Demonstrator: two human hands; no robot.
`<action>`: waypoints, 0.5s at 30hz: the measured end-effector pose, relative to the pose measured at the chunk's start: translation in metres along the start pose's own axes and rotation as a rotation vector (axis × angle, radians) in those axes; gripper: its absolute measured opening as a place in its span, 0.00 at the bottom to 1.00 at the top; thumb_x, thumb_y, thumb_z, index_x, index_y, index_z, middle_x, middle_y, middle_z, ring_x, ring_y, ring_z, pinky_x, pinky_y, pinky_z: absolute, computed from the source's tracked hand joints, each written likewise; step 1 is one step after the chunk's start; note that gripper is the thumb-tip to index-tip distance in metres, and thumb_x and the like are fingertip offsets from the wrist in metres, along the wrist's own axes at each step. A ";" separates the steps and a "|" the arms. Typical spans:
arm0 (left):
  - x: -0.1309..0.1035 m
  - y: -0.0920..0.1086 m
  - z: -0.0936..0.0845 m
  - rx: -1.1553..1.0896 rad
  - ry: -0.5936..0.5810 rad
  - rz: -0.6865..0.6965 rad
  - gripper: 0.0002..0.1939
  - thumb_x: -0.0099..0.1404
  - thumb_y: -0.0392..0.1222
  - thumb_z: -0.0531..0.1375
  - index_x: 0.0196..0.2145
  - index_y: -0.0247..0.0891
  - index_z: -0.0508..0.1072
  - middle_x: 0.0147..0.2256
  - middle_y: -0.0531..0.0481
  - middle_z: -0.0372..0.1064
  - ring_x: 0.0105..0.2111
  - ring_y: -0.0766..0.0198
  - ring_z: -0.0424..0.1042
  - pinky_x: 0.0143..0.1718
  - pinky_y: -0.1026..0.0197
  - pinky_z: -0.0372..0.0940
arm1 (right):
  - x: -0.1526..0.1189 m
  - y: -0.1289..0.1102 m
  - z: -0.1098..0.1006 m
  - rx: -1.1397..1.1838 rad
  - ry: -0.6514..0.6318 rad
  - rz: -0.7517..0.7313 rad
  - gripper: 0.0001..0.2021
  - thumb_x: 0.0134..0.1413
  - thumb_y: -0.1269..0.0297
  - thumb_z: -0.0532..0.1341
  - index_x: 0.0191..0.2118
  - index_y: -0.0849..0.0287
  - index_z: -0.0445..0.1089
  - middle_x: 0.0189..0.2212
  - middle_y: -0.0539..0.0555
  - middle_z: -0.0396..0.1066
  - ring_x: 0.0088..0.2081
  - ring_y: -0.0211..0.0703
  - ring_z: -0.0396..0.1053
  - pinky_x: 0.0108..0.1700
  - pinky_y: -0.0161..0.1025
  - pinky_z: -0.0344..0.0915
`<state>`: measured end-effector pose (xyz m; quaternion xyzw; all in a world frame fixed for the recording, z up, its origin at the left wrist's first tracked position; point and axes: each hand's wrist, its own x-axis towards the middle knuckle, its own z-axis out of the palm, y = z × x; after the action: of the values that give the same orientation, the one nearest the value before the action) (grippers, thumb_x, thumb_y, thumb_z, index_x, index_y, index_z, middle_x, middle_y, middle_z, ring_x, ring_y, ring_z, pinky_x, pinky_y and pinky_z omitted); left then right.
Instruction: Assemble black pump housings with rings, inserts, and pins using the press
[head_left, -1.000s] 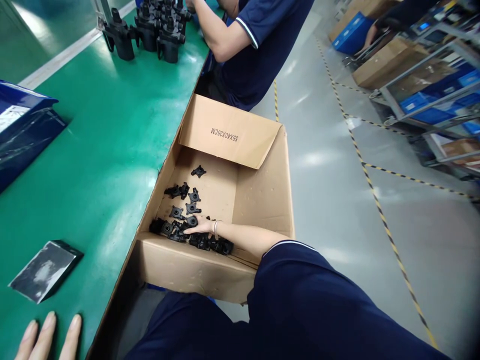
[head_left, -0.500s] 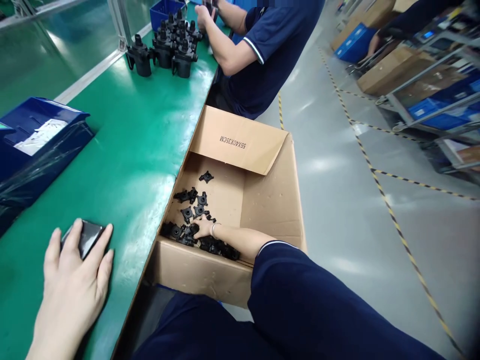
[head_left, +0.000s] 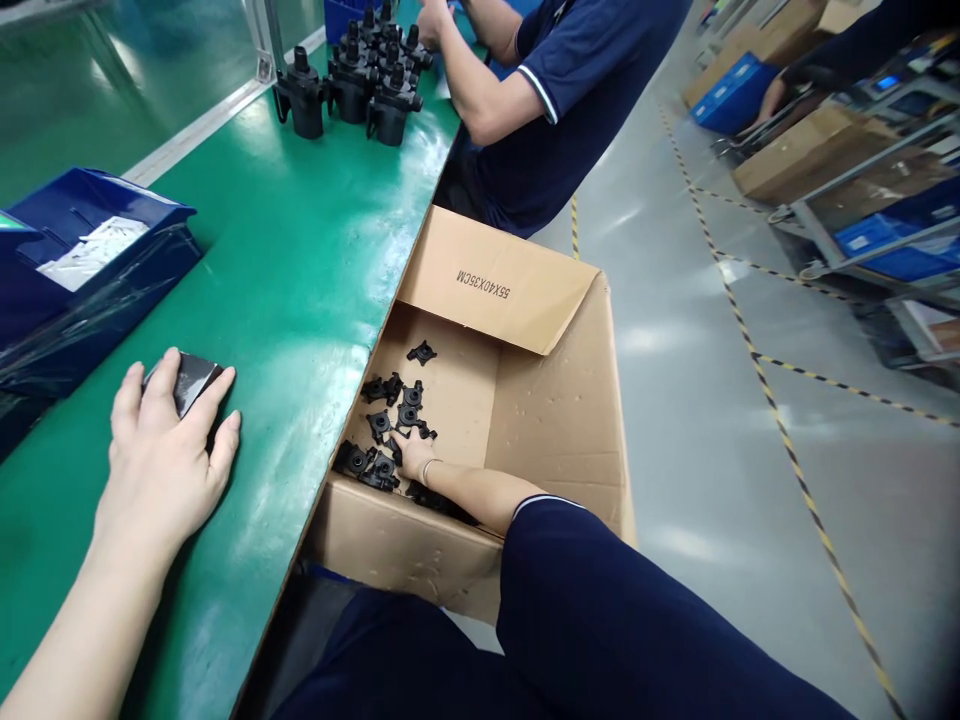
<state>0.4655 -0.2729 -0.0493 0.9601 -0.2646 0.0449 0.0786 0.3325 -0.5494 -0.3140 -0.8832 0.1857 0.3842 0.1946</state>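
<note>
On the green table my left hand [head_left: 166, 455] lies over a black block-shaped part [head_left: 192, 380], its fingers gripping round the sides. The part's far end shows beyond my fingertips; the rest is covered. My right hand [head_left: 414, 453] reaches down into an open cardboard box [head_left: 555, 440], fingers stretched and apart at a loose heap of small black plastic parts [head_left: 380, 470]. One dark piece sits right by its fingertips, and I see no firm hold on it. Several more of these parts, round with star-like lugs, are strewn over the box floor, including a lone black part [head_left: 422, 352].
Blue bins [head_left: 112, 250] with white papers stand at the left. Several black canister-shaped housings [head_left: 304, 100] are on the table's far end. A co-worker in a dark blue shirt [head_left: 592, 100] sits beyond the box. A cart [head_left: 832, 230] stands on the right of the floor.
My left hand has slid forward along the table with the black part. Inside the box my right hand has shifted slightly among the black parts. The whole view has moved a little.
</note>
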 end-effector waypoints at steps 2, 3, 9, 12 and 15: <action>-0.001 0.001 0.000 -0.005 0.006 -0.002 0.25 0.74 0.51 0.50 0.64 0.42 0.65 0.72 0.39 0.38 0.70 0.34 0.38 0.65 0.29 0.50 | -0.002 -0.003 0.000 0.057 0.067 0.009 0.20 0.65 0.59 0.62 0.59 0.59 0.66 0.57 0.59 0.65 0.54 0.52 0.69 0.54 0.55 0.69; -0.001 0.001 0.000 -0.010 0.016 0.004 0.25 0.74 0.51 0.50 0.64 0.41 0.65 0.72 0.39 0.39 0.70 0.35 0.38 0.65 0.30 0.50 | -0.003 -0.003 -0.001 0.093 0.100 0.009 0.19 0.65 0.59 0.62 0.58 0.58 0.66 0.57 0.59 0.66 0.54 0.52 0.69 0.54 0.54 0.69; -0.005 -0.003 0.006 -0.050 0.089 0.034 0.24 0.73 0.48 0.52 0.62 0.38 0.68 0.71 0.39 0.43 0.70 0.37 0.40 0.68 0.35 0.47 | -0.017 0.001 -0.024 0.392 0.090 -0.016 0.19 0.65 0.59 0.62 0.57 0.60 0.66 0.55 0.59 0.67 0.51 0.50 0.71 0.51 0.52 0.71; -0.007 -0.007 0.011 -0.065 0.147 0.006 0.23 0.71 0.47 0.54 0.61 0.39 0.70 0.71 0.39 0.45 0.70 0.37 0.41 0.67 0.36 0.48 | -0.032 0.011 -0.046 0.581 0.028 -0.074 0.19 0.66 0.57 0.61 0.57 0.60 0.66 0.51 0.58 0.70 0.46 0.47 0.73 0.46 0.48 0.74; -0.008 -0.010 0.015 -0.065 0.198 -0.003 0.23 0.71 0.45 0.54 0.59 0.36 0.71 0.70 0.36 0.47 0.69 0.38 0.46 0.68 0.37 0.47 | -0.057 0.025 -0.079 0.765 0.010 -0.177 0.20 0.68 0.52 0.55 0.59 0.55 0.61 0.49 0.58 0.71 0.43 0.47 0.75 0.37 0.42 0.74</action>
<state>0.4646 -0.2636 -0.0664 0.9483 -0.2553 0.1309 0.1356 0.3315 -0.5992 -0.2264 -0.7614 0.2396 0.2645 0.5413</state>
